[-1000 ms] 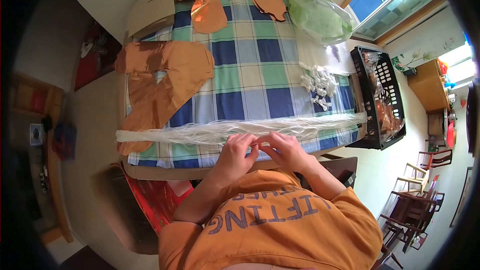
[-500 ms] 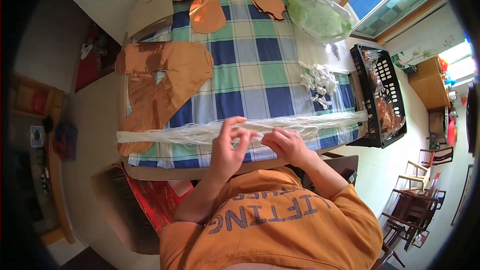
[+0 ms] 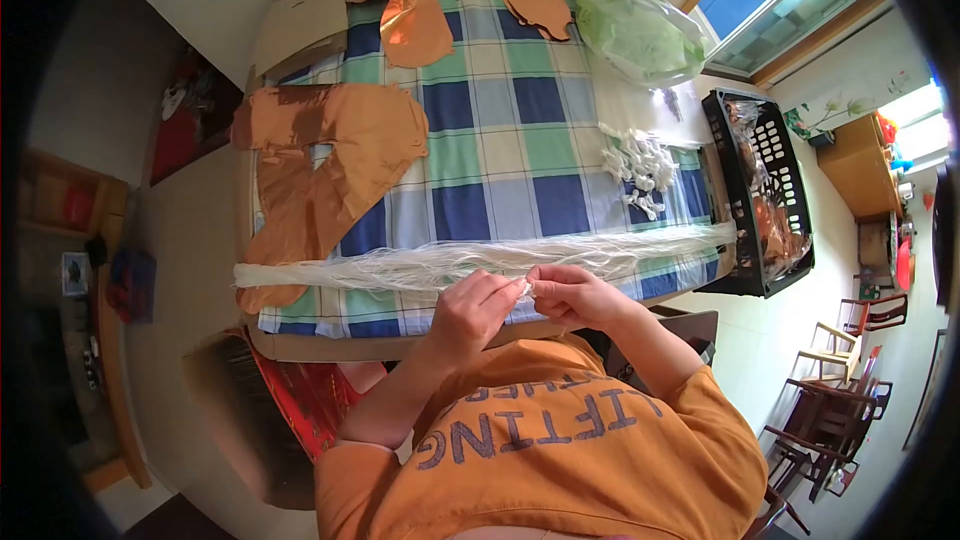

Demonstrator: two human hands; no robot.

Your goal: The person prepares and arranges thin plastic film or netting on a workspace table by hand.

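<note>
My left hand point(image 3: 476, 316) and my right hand point(image 3: 578, 298) meet at the near edge of the bed-like surface. Both have their fingertips pinched on a small white piece of string point(image 3: 525, 288), mostly hidden by the fingers. Just beyond them, a long loose bundle of white strings point(image 3: 400, 268) stretches from left to right. Its left end lies over a flat copper-coloured foil shape point(image 3: 340, 175). Farther off to the right sits a pile of small white knotted string pieces point(image 3: 640, 162).
A checked cloth point(image 3: 470, 150) covers the surface. At the far side lie more copper foil shapes point(image 3: 418, 28), a cardboard piece point(image 3: 300, 28) and a greenish clear plastic bag point(image 3: 640, 35). A black crate point(image 3: 735, 195) with wrapped copper items stands at the right edge.
My left hand has turned and closed, bringing its raised fingers down to the white string piece beside my right fingertips. The right hand has shifted slightly. The long bundle stays in place.
</note>
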